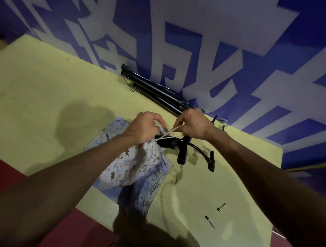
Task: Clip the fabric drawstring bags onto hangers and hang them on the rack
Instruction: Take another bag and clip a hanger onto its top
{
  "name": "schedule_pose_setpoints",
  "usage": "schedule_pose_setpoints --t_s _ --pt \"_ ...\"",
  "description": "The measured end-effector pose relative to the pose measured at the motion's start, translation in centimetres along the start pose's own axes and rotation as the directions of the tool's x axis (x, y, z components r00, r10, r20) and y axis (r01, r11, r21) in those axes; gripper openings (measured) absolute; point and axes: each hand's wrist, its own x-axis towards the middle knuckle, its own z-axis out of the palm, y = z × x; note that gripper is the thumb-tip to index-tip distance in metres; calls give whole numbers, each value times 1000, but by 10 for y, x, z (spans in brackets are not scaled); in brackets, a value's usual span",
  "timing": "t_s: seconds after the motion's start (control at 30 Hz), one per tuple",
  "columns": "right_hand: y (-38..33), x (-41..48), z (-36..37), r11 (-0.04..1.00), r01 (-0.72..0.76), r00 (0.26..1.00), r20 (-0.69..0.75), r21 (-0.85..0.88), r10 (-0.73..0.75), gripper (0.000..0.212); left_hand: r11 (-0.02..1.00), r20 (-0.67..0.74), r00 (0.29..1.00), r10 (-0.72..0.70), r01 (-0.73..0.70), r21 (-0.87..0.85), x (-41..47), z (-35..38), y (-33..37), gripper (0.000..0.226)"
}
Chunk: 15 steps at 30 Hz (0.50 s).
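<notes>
Fingers (179,125) of the right hand (194,124) are pinched together on a white cord (168,133). It runs taut toward the left hand (144,128), whose fingers (158,121) are curled round the gathered mouth of a printed bag (136,164). The bag is held up by its neck, and its body trails down onto the counter (45,88). Just beneath both hands a black hanger (195,147) lies flat on the counter, with its clips (182,157) pointing toward the person. The cord crosses over the hanger's left end, but I cannot tell whether any clip bites the fabric. Under the first bag lies a second bag (148,189), pale blue with a leaf print, loose and reaching to the counter's near edge. Two small metal pins (221,207) rest apart from the bags, to their right. At the back, against the blue and white wall (183,38), black folded poles (156,90) lie on the counter; they may be the rack, though nothing shows it set up. Judged from this, the task is near its start: the hands are busy with the first bag's drawstring, no bag is plainly clipped, none hangs anywhere, and no hand is on the second bag. Both bags have yet to be clipped and hung.
</notes>
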Motion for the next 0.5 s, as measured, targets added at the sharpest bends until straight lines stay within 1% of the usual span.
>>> schedule_pose_setpoints --t_s 0.07,0.17,0.23,0.33,0.43,0.5 --pt "-15 -8 -13 1000 4 998 -59 23 -3 12 1000 -33 999 11 -11 2 -9 -10 11 29" --pt "-36 -24 -34 993 -19 997 -66 116 27 13 999 -92 995 46 -46 -2 -19 -24 27 28" --pt "-50 -37 -51 979 -15 993 -108 203 38 23 996 -126 988 89 -91 -3 -26 -35 40 25" --pt "-70 -53 -80 913 14 973 -215 409 81 32 991 -193 973 128 -131 1 -36 -51 58 28" --pt "-90 -61 -103 863 81 951 -297 498 83 34 987 -247 957 150 -161 -25 -41 -62 78 27" --pt "-104 -71 -119 789 147 942 -328 597 73 32 978 -240 954 181 -200 -55 -46 -68 95 24"
